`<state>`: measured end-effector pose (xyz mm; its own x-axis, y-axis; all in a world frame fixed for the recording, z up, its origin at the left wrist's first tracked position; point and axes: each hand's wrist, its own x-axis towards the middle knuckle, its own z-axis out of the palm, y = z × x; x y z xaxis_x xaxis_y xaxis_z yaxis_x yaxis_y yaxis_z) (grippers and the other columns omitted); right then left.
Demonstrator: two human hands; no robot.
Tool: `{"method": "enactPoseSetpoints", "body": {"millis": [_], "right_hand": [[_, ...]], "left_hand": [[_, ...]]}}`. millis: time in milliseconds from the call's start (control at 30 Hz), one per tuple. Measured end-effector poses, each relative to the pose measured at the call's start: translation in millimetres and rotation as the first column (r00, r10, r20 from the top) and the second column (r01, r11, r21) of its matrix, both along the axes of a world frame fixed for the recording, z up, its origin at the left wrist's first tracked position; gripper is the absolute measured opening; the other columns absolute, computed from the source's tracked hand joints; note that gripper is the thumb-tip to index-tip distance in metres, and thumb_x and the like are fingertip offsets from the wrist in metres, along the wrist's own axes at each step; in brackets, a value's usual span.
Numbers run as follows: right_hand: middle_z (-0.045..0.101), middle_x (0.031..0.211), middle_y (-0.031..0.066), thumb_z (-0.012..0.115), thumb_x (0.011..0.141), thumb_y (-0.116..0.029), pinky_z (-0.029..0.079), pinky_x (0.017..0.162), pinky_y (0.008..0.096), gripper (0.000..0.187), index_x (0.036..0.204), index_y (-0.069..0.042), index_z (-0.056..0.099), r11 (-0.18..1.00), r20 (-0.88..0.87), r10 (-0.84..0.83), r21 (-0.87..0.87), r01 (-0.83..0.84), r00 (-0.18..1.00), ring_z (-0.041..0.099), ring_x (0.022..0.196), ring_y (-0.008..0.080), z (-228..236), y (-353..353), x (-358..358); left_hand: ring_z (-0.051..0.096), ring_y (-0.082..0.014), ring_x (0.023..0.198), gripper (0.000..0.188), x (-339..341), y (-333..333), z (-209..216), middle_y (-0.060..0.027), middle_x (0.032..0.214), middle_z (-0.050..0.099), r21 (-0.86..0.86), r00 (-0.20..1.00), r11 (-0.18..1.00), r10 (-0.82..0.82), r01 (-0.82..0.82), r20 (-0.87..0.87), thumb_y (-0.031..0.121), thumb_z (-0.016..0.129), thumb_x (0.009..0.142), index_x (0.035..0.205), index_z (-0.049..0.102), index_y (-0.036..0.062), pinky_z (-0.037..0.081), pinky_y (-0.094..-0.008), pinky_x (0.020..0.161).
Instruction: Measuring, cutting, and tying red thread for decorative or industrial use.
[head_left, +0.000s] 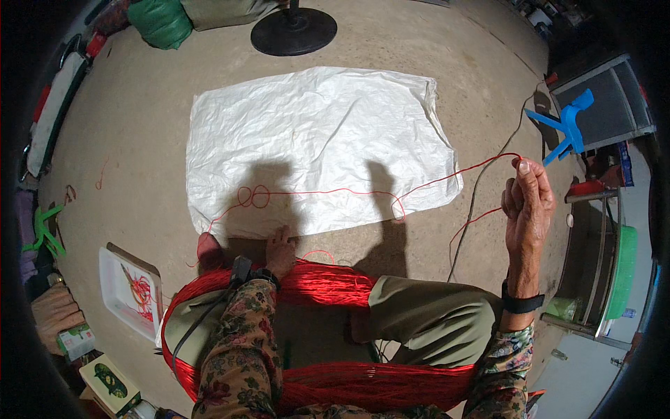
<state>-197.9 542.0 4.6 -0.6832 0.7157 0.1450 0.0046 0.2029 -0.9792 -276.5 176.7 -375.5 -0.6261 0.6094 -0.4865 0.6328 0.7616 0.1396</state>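
My right hand is raised off to the right, with thumb and fingertips pinched on a thin red cord. From that hand the cord slants down to a white woven sheet and runs left across it, with two small loops on the left. A thick red skein of the same cord stretches around my knees. My left hand is at the skein's far edge, fingers extended toward the sheet and partly in shadow.
A white tray at the left holds red cord scraps. A round black base stands beyond the sheet. A dark cable crosses the floor. Near a metal rack at the right is a blue plastic stool; a green sack lies far left.
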Motion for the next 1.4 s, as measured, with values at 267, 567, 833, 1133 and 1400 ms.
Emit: {"method": "enactPoseSetpoints", "body": {"millis": [267, 567, 833, 1133, 1400], "right_hand": [[0.045, 0.059, -0.0093, 0.065, 0.091, -0.028, 0.023, 0.042, 0.0197, 0.021, 0.095, -0.008, 0.065, 1.000, 0.007, 0.019, -0.008, -0.019, 1.000, 0.032, 0.048, 0.0000, 2.7, -1.4, 1.2], [0.045, 0.058, -0.0086, 0.065, 0.091, -0.025, 0.023, 0.042, 0.0198, 0.019, 0.095, -0.007, 0.065, 0.997, -0.001, 0.059, -0.040, -0.059, 0.998, 0.032, 0.047, 0.0003, 1.5, 2.6, 0.6], [0.046, 0.059, -0.0090, 0.066, 0.090, -0.023, 0.024, 0.043, 0.0198, 0.016, 0.094, -0.007, 0.066, 0.994, -0.024, 0.099, -0.047, -0.100, 0.995, 0.034, 0.048, 0.0008, 4.7, -3.8, -3.9], [0.053, 0.064, -0.0081, 0.067, 0.090, -0.021, 0.029, 0.044, 0.0191, 0.014, 0.090, -0.007, 0.068, 0.978, 0.001, 0.205, 0.037, -0.205, 0.979, 0.039, 0.051, 0.0009, 7.4, -15.5, -7.8], [0.054, 0.067, -0.0072, 0.065, 0.089, -0.017, 0.032, 0.047, 0.0189, 0.012, 0.089, -0.006, 0.070, 0.941, 0.084, 0.336, -0.065, -0.332, 0.938, 0.042, 0.055, 0.0014, 24.4, -39.4, -5.8]], "left_hand": [[0.027, -0.0321, 0.138, 0.054, -3.6, -7.8, -4.7, -0.0174, 0.149, 0.029, 0.052, 0.997, 0.998, 0.050, -0.047, -0.060, 0.023, 0.053, 0.081, 0.128, 0.050, -0.0031, 0.026, -0.0493, 0.108], [0.038, -0.0324, 0.128, 0.051, -1.9, -12.9, 10.8, -0.0179, 0.135, 0.042, 0.080, 0.997, 0.994, 0.080, -0.079, -0.012, 0.022, 0.051, 0.080, 0.124, 0.051, -0.0049, 0.031, -0.0478, 0.105], [0.052, -0.0357, 0.111, 0.039, 24.0, -53.1, 7.4, -0.0197, 0.118, 0.055, 0.021, 0.996, 1.000, -0.005, 0.003, 0.089, 0.024, 0.053, 0.079, 0.107, 0.063, -0.0004, 0.036, -0.0523, 0.096], [0.061, -0.0300, 0.072, 0.022, 17.7, -104.6, -65.6, -0.0112, 0.068, 0.062, 0.224, 0.781, 0.966, -0.041, -0.128, 0.623, 0.024, 0.061, 0.074, 0.072, 0.064, 0.0019, 0.048, -0.0436, 0.069], [0.064, -0.0326, 0.082, 0.013, -63.0, 48.1, 78.2, -0.0135, 0.087, 0.067, 0.719, 0.974, 0.691, 0.206, -0.077, -0.093, 0.011, 0.062, 0.078, 0.086, 0.066, 0.0011, 0.052, -0.0431, 0.075]]}}
